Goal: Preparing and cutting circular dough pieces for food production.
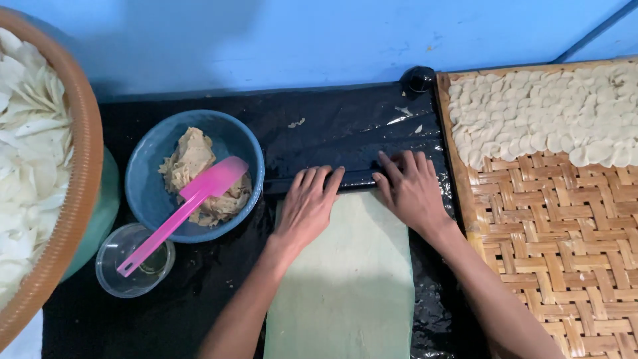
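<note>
Pale green dough sheet (349, 279), flat on the black plastic work surface (199, 292), runs off the bottom edge; its far end meets a dark rolling pin (355, 178), on which the left hand (307, 207) and right hand (412, 189) both press palm-down, fingers extended and slightly spread, gripping nothing. Open black surface lies beyond the pin up to the blue wall (299, 40), while the blue bowl of filling (194, 174) with pink spatula (183, 213) and clear cup (133, 260) crowd the left, and the woven tray (558, 226) of pale discs (545, 113) borders the right. Brown-rimmed basket of white chips (40, 173) is cut off at left; the pin's middle is hard to make out against the plastic.
</note>
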